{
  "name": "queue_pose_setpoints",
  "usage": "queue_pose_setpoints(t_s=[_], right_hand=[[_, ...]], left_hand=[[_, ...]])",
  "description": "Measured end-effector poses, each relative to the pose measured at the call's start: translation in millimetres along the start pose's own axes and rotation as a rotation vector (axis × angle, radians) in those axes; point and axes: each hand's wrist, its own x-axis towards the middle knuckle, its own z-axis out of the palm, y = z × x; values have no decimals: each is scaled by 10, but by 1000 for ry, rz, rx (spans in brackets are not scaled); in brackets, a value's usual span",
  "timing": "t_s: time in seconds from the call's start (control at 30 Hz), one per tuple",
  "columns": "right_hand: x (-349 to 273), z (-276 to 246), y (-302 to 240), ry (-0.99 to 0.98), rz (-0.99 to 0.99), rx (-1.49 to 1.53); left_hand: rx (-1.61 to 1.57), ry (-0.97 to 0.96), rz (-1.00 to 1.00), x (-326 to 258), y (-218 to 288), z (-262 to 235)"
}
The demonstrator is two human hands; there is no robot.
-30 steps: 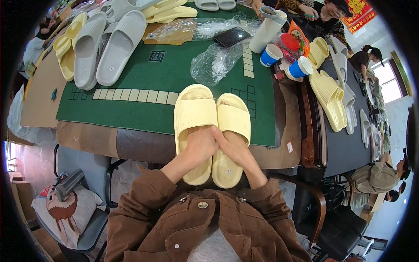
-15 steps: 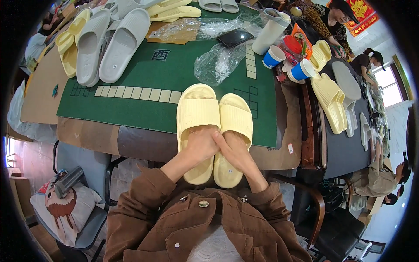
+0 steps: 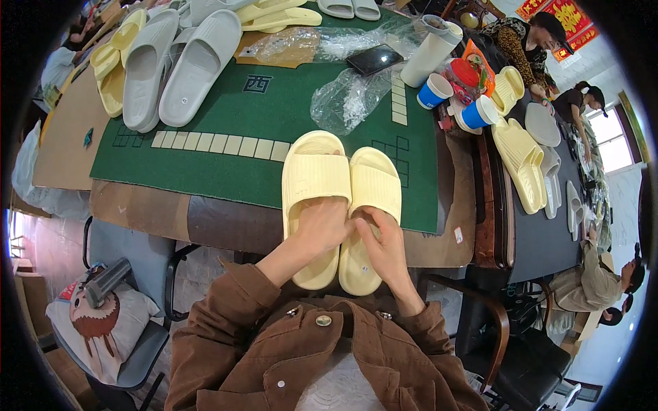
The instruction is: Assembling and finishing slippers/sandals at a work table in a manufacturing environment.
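Observation:
A pair of pale yellow slide slippers stands side by side at the table's near edge, toes pointing away from me. My left hand (image 3: 322,222) is pushed under the strap of the left slipper (image 3: 317,177), and a bit of finger shows at its toe opening. The strap hides most of those fingers. At the strap's near edge on the right slipper (image 3: 375,186), my right hand (image 3: 384,243) has its fingers bent into the opening, with the thumb pointing toward my left hand. Both slippers' heels overhang the table edge.
Grey slippers (image 3: 199,72) and more yellow ones (image 3: 113,61) lie far left on the green mat (image 3: 226,185). Plastic wrap (image 3: 349,103), a phone (image 3: 373,59), a white bottle (image 3: 428,58) and paper cups (image 3: 435,90) lie beyond. People work at the right; chairs flank me.
My right hand has drawn back a little from under the right slipper's strap and parted from my left hand. My left hand stays under its strap.

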Motion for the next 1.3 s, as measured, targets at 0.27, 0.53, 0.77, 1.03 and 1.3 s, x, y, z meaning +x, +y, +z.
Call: queue_pose_setpoints(t_s=[0.27, 0.53, 0.77, 1.03, 1.3], right_hand=[[-2, -18, 10, 12, 114, 108], [-31, 50, 79, 96, 136, 257], [-72, 58, 157, 118, 95, 271], [-80, 53, 152, 109, 102, 349], [-163, -138, -42, 23, 246, 384]], left_hand=[[-77, -157, -72, 37, 63, -117], [-189, -402, -122, 70, 11, -301], [-225, -337, -43, 39, -30, -248], [-245, -282, 21, -19, -95, -260], [-220, -395, -29, 21, 21, -406]])
